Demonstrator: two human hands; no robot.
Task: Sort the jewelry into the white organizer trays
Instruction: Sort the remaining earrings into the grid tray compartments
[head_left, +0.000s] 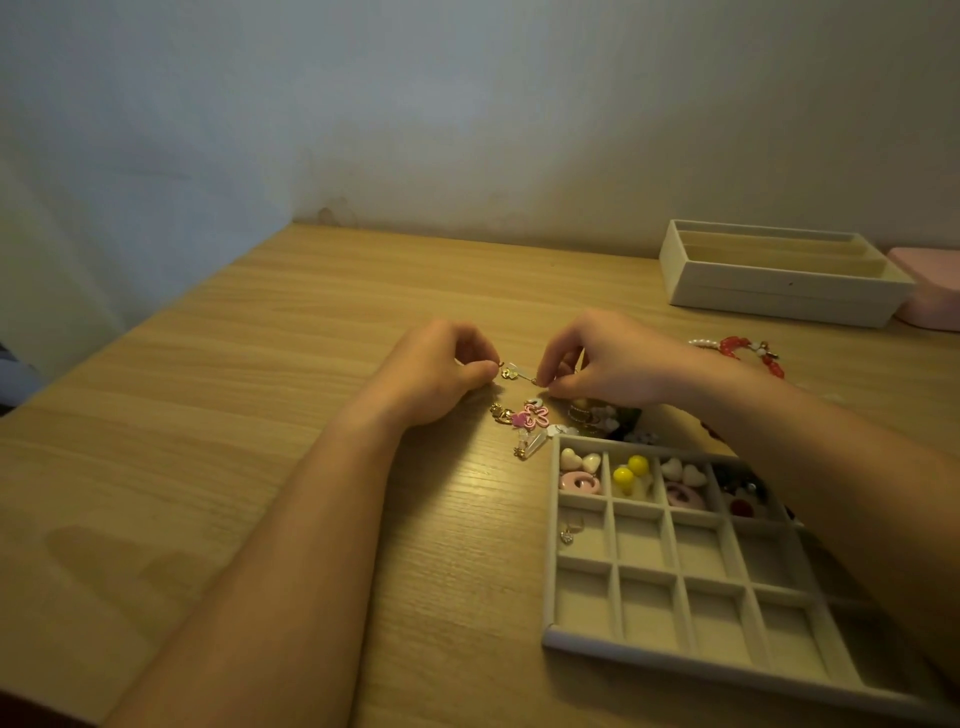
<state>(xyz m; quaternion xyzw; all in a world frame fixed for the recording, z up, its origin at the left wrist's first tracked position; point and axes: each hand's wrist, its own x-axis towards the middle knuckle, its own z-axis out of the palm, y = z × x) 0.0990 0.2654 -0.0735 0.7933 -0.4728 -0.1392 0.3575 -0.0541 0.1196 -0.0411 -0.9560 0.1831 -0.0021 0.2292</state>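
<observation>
Both hands hold one small gold earring (514, 372) just above the wooden table. My left hand (441, 371) pinches its left end and my right hand (602, 361) pinches its right end. Below them lies a loose pile of jewelry (535, 418) with a pink flower piece, gold pieces and a clear charm. A white grid tray (670, 558) sits at the lower right. Its far row holds heart studs, pink rings, yellow balls and dark red pieces, and one small dangling earring (569, 530) lies in the second row. My right forearm crosses over the tray's right side.
A second white tray (779, 273) with long slots stands at the back right, next to a pink box (930, 288). A red and white bead bracelet (743, 351) lies behind my right wrist. The wall runs along the table's far edge.
</observation>
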